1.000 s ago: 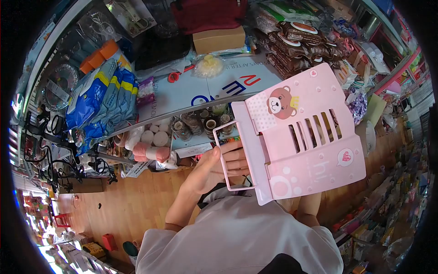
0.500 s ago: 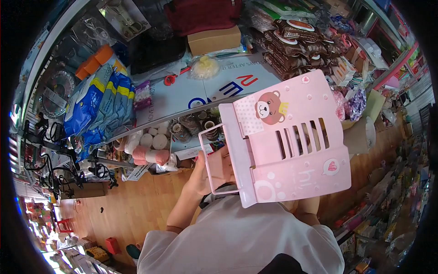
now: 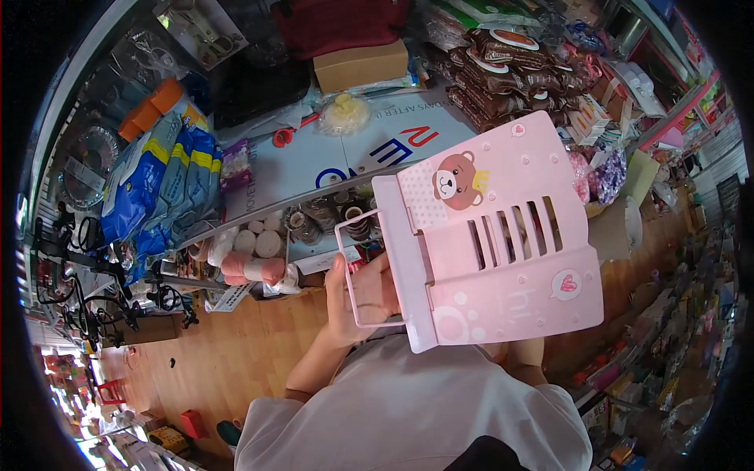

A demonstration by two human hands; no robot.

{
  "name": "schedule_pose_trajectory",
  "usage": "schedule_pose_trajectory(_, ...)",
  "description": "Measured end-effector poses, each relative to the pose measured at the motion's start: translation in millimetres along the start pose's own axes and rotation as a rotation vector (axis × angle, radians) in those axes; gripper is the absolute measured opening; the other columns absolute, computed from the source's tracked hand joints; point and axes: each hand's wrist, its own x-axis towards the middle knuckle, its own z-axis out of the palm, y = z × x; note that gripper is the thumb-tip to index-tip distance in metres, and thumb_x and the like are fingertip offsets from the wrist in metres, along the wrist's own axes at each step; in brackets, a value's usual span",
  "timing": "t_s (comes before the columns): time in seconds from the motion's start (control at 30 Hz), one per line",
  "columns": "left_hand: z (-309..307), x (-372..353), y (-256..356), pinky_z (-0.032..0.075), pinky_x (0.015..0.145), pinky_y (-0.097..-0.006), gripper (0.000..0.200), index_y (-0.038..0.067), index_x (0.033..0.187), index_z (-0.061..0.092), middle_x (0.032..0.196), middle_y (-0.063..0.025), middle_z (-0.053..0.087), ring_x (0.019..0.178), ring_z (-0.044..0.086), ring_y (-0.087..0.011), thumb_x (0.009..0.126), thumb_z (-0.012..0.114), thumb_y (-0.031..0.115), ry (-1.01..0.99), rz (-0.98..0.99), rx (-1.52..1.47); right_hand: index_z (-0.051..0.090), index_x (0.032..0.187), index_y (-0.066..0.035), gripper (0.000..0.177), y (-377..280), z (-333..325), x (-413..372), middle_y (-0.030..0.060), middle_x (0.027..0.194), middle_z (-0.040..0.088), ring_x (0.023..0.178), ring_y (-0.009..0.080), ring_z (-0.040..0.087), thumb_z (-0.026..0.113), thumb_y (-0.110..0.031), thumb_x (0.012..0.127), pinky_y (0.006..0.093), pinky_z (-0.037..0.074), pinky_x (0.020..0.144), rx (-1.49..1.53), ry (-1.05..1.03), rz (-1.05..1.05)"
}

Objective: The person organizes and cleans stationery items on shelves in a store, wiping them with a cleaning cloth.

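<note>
A pink metal book stand point(image 3: 503, 271) is held up in front of my chest, its panel tilted. The panel carries a crowned bear print, a heart, several cut slots and a raised lip along its left side. A pink wire bracket point(image 3: 346, 271) juts out to the left of the lip. My left hand point(image 3: 357, 302) grips the stand at this bracket, thumb up beside the wire and fingers partly behind the lip. Behind the panel my right hand is hidden; only the forearm point(image 3: 526, 357) shows below the stand's lower edge.
Ahead is a glass-edged counter point(image 3: 314, 161) with blue packets point(image 3: 149, 184), brown bags point(image 3: 510, 78), a cardboard box point(image 3: 361, 67) and red scissors point(image 3: 284, 136). Black stands with cables point(image 3: 86, 275) are at left. Crowded shelves point(image 3: 667, 330) line the right. Wooden floor point(image 3: 228, 353) lies below.
My left hand's thumb and fingers have shifted slightly around the wire bracket. The stand and the surroundings sit a little further left in view; the stand is still held up.
</note>
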Motion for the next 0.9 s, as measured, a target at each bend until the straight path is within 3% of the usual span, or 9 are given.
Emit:
schedule_pose_trajectory(0.3,-11,2,-4,0.049,0.088,-0.0429,0.107,0.004,0.149,0.020,0.140,-0.0117,0.039,0.119,0.050,-0.0241,0.076,0.045,0.078,-0.001,0.044,0.044,0.063,0.116,0.002,0.059,1,0,3,0.0086,0.120,0.051,0.089,0.0100,0.058,0.078,0.003,0.059,0.0234,0.050,0.073,0.005,-0.003,0.002)
schedule_pose_trajectory(0.7,-14,-2,1,0.043,0.096,-0.0501,0.110,0.007,0.145,0.028,0.135,-0.0120,0.043,0.122,0.049,-0.0292,0.061,0.067,0.068,0.006,-0.039,-0.060,0.063,0.116,0.002,0.059,4,4,5,0.0087,0.120,0.051,0.087,0.0096,0.058,0.078,0.003,0.059,0.0233,0.050,0.072,0.006,-0.029,0.000)
schedule_pose_trajectory(0.9,-8,-3,2,0.044,0.097,-0.0446,0.109,0.006,0.142,0.030,0.130,-0.0123,0.047,0.120,0.049,-0.0279,0.059,0.069,0.064,0.068,0.008,-0.135,0.063,0.116,0.002,0.059,4,5,6,0.0087,0.120,0.051,0.086,0.0093,0.058,0.077,0.004,0.058,0.0232,0.050,0.072,0.003,-0.047,-0.007)
